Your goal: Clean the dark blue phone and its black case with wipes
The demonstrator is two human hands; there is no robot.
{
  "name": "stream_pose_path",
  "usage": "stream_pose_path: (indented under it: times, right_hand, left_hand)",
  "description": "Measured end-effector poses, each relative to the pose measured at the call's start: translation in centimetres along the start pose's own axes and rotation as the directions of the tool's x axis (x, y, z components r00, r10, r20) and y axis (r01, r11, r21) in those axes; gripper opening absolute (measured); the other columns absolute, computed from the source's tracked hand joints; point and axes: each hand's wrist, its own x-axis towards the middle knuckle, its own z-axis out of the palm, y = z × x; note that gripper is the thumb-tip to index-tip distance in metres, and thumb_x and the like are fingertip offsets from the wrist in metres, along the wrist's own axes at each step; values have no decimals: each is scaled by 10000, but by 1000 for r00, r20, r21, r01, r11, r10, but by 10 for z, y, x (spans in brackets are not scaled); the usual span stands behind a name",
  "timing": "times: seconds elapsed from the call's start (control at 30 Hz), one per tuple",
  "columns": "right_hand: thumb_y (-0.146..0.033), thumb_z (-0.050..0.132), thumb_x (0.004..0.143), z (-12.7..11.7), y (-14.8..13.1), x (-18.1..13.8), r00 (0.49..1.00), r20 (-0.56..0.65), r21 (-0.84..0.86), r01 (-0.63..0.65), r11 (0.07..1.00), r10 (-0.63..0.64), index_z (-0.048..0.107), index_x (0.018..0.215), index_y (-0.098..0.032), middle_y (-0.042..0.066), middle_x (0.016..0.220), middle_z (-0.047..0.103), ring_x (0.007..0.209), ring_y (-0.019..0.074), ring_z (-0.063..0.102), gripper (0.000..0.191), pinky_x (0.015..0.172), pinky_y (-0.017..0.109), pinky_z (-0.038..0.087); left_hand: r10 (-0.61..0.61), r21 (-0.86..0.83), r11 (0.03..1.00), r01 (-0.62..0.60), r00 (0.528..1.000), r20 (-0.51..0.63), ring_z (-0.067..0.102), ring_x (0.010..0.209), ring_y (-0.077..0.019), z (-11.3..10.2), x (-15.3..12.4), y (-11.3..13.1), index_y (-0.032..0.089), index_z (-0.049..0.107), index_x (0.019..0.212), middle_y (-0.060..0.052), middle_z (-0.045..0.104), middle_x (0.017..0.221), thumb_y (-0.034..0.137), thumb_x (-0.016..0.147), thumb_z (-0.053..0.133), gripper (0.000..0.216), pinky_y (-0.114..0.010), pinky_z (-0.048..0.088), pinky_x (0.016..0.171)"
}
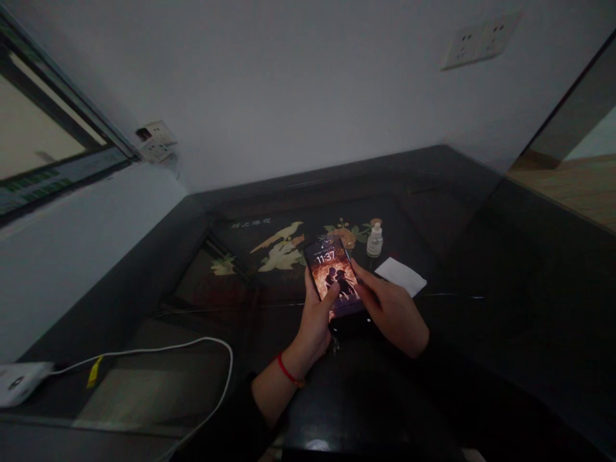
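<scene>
A smartphone (323, 273) with its lock screen lit, reading 11:37 over an orange picture, is held upright-tilted above the dark table. My left hand (314, 321) wraps round its left side, the thumb lying over the lower screen. On the phone's right edge, my right hand (392, 305) grips with its fingers closed; some of those fingers are hidden behind the phone. A red cord bracelet (289, 372) circles my left wrist. Just beyond my right hand lie a folded white tissue (402, 276) and a small clear dropper bottle (375, 240) standing upright.
The glossy dark table (447, 359) carries a painted bird (283, 237) and flowers. At the left, a white power strip (22, 384) trails a white cable (192, 343) with a yellow tag (94, 372). Wall sockets (481, 42) sit above the table's back edge.
</scene>
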Motion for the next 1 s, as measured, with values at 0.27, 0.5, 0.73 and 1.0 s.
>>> stream_pose_path:
  times: [0.27, 0.5, 0.73, 1.0]
  right_hand:
    - [-299, 551, 861, -5, 2, 9, 987, 85, 344, -155, 926, 133, 528, 1301, -156, 69, 851, 705, 773, 219, 668, 463, 741, 384, 542]
    - [-355, 644, 818, -8, 10, 9, 802, 585, 652, -554, 518, 122, 589, 1156, -169, 93, 978, 725, 718, 209, 737, 390, 614, 309, 596]
    - [-398, 717, 771, -14, 13, 12, 762, 648, 656, -559, 508, 2, 633, 1044, -154, 72, 972, 729, 874, 195, 725, 376, 769, 308, 589]
    - [-416, 746, 745, -12, 16, 10, 755, 655, 632, -572, 522, 33, 599, 951, -152, 71, 936, 711, 859, 193, 717, 365, 794, 340, 580]
  left_hand:
    - [45, 52, 998, -44, 999, -18, 570, 1201, -260, 0, 4, 7, 286, 366, 1382, -85, 586, 1325, 287, 742, 738, 740, -398, 459, 1012]
    - [11, 45, 999, -12, 1000, 20, 639, 1092, -255, -2, 6, 15, 305, 346, 1401, -70, 677, 1184, 346, 755, 717, 747, -428, 487, 975]
    - [5, 4, 1000, -5, 1000, 18, 658, 1055, -251, -1, 5, 17, 273, 355, 1394, -70, 713, 1078, 301, 761, 719, 731, -438, 497, 960]
    - [-2, -1, 1000, 2, 997, 81, 650, 1076, -263, -3, 6, 17, 276, 348, 1401, -69, 716, 1056, 298, 763, 724, 740, -454, 490, 971]
